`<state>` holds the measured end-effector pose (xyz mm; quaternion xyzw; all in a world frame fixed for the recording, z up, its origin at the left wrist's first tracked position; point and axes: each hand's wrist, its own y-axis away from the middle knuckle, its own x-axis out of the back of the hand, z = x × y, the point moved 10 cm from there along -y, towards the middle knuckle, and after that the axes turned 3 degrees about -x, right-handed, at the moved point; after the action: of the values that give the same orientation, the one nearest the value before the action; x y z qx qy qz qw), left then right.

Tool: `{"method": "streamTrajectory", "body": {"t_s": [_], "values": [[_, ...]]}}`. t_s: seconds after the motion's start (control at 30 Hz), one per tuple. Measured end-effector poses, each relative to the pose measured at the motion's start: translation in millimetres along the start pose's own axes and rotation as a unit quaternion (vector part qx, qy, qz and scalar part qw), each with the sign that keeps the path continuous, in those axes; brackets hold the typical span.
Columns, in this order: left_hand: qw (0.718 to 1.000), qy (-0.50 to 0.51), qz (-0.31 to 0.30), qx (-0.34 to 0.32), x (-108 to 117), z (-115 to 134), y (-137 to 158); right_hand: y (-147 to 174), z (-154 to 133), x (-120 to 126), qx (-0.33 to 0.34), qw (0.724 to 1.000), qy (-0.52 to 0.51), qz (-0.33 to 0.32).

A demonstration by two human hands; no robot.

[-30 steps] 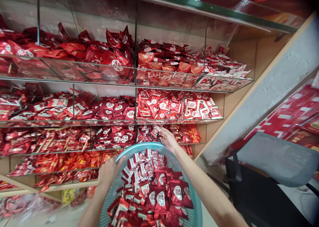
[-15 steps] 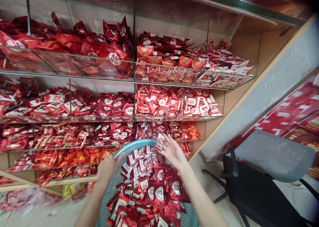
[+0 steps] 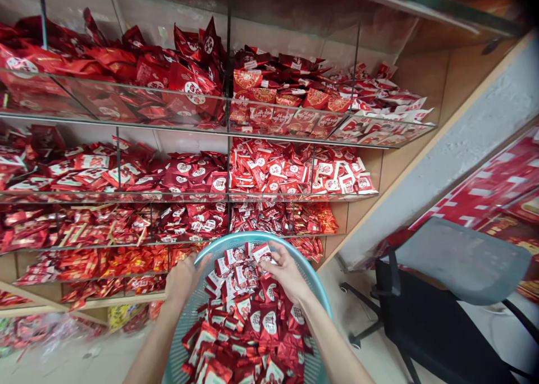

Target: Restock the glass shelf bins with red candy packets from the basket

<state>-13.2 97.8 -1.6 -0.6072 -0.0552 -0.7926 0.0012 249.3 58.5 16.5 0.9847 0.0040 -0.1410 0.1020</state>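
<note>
Packet (image 3: 261, 253) in right hand (image 3: 287, 272), over basket (image 3: 191, 302), left hand (image 3: 181, 280) on rim (image 3: 246, 237).

The round teal basket (image 3: 186, 330) looks like smooth moulded plastic, its wall pierced and its rim faintly shiny. Small red-and-white pillow-shaped packets (image 3: 269, 323) inside it have crinkled, glossy plastic-film wrappers. Larger deep-red pouches (image 3: 194, 92) on the upper shelf share that creased sheen. Clear, glass-like shelf fronts (image 3: 261, 132) are smooth and reflective. The pale brown side panel (image 3: 429, 69) looks like matt wood, the grey wall (image 3: 505, 92) rough. The grey chair backrest (image 3: 458, 260) resembles mesh; the black seat (image 3: 438, 322) is matt.
</note>
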Motion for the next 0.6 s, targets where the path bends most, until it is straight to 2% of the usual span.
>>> {"method": "streamTrajectory", "body": {"t_s": [0.13, 0.27, 0.47, 0.6], "values": [[1.0, -0.011, 0.002, 0.002, 1.8, 0.6, 0.3, -4.2, 0.8, -3.1, 0.024, 0.999, 0.046, -0.004], [1.0, -0.023, 0.007, -0.002, 5.1, 3.6, 1.4, -8.9, -10.6, 6.3, 0.065, 0.991, 0.106, 0.039], [1.0, -0.018, 0.0, 0.005, 5.0, 2.2, 2.1, -9.5, 7.9, 7.2, -0.026, 0.987, 0.156, 0.027], [1.0, -0.013, 0.0, 0.005, 4.4, 1.9, 2.4, -11.4, 19.8, -0.9, -0.025, 0.98, 0.198, -0.008]]}}
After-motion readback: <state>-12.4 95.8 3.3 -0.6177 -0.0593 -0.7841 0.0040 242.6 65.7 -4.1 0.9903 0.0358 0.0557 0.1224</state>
